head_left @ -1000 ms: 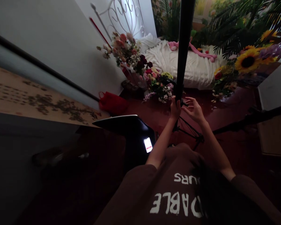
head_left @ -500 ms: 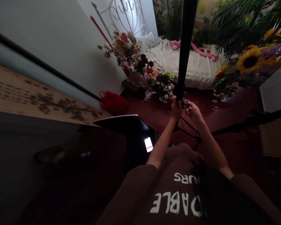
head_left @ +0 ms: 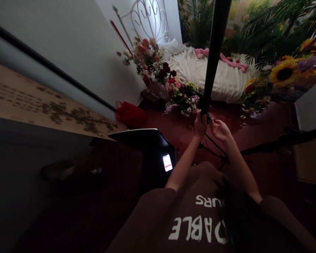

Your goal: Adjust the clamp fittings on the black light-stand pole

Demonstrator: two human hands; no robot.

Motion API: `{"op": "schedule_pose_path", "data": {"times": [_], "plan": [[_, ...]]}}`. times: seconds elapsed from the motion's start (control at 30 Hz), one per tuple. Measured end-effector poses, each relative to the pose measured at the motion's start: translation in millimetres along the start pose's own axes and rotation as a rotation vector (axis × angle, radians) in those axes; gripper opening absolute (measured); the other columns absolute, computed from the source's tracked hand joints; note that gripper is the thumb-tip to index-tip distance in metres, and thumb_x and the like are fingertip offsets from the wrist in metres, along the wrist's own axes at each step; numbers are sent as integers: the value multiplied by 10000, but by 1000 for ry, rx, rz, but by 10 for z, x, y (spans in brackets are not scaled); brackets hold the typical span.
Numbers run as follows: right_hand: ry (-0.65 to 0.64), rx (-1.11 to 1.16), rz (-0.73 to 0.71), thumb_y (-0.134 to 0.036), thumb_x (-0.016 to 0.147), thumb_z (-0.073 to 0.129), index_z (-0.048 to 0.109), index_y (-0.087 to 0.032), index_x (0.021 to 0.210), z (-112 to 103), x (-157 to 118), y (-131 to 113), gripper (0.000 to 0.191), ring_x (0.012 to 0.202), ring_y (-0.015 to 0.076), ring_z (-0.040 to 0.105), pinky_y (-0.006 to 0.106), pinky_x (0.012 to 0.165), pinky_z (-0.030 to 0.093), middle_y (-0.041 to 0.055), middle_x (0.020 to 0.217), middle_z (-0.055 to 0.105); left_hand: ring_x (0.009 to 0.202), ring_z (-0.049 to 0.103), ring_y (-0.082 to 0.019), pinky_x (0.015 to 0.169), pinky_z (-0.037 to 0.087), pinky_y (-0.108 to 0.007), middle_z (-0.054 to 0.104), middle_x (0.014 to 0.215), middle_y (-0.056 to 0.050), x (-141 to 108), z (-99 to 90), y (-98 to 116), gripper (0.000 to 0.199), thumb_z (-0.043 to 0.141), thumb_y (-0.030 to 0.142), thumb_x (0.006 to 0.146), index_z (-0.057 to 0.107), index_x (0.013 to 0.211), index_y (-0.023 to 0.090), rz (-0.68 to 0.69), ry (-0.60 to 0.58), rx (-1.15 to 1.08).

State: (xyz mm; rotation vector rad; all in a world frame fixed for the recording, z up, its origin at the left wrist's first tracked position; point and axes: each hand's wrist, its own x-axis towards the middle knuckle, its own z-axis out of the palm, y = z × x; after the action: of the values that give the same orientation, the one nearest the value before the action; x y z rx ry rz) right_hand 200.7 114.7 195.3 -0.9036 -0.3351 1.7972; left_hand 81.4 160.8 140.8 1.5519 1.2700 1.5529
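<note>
Left hand (head_left: 200, 127) closed around the lower part of a black pole (head_left: 215, 52), with the forearm raised from the lower centre of the view. Right hand (head_left: 220, 130) was curled, palm turned inward, its fingertips (head_left: 212, 121) just beside a small black knob (head_left: 208, 119) on the pole; whether they pinched the knob could not be told. The pole stood slightly tilted directly in front of the person, above the legs of a black tripod (head_left: 213, 149) on a dark red floor (head_left: 258, 130), and crossed the view of a bed (head_left: 216, 79) beyond it. On the bed lay one white blanket (head_left: 192, 66) and one pink plush toy (head_left: 226, 58). Two bunches of mixed flowers (head_left: 147, 58) stood between the wall and the pole, with a third bunch, containing one large sunflower (head_left: 284, 73), to the right of the bed. Left of the hands were one red bag (head_left: 130, 114) and one black angled panel (head_left: 144, 147), with one lit phone (head_left: 167, 162) beside the left forearm, its screen partly blurred.
</note>
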Motion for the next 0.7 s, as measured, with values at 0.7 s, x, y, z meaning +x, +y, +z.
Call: {"op": "schedule_pose_path", "data": {"times": [0.7], "plan": [[838,-9,-477,-281,870,542,665,-253,846,-1529,-2056,-254,129,757,130,739,219,626,596,19,872,768,1225,546,-241,1102,405,-429,593,1280,-139,-1310,1069,384,418,413,474,986,528,1265,185,-38,-815,-94]]}}
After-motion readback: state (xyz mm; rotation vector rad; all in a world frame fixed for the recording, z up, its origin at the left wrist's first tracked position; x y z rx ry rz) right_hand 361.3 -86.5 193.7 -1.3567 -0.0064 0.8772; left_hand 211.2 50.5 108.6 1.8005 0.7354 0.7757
